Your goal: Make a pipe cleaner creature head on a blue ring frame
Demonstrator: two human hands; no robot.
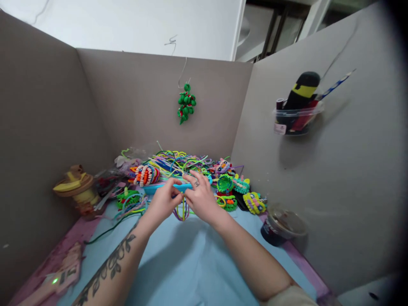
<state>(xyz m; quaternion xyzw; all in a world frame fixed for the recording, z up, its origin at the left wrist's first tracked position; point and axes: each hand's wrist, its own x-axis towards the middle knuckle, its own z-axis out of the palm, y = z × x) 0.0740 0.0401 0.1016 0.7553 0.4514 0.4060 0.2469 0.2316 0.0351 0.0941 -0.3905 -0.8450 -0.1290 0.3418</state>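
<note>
My left hand point(168, 197) and my right hand point(200, 195) meet over the middle of the table, fingers pinched together. Between the fingertips they grip some pipe cleaners point(181, 216), purple and yellow, bent into loops that hang below. My fingers hide exactly where the stems cross. Just behind the hands lies a blue tray point(153, 188), under a heap of many-coloured pipe cleaners point(178, 160). More loose stems point(137, 211) spread to the left of my left hand. Near my right hand sits a green, bowl-like twisted piece point(225, 183).
Grey partitions close in three sides. Finished-looking colourful pieces point(255, 202) and a lidded tub point(282, 225) stand right; a striped piece point(145, 175) and a brown-yellow pot point(79, 191) stand left. A pink device point(68, 270) lies front left. A green ornament point(186, 104) hangs behind.
</note>
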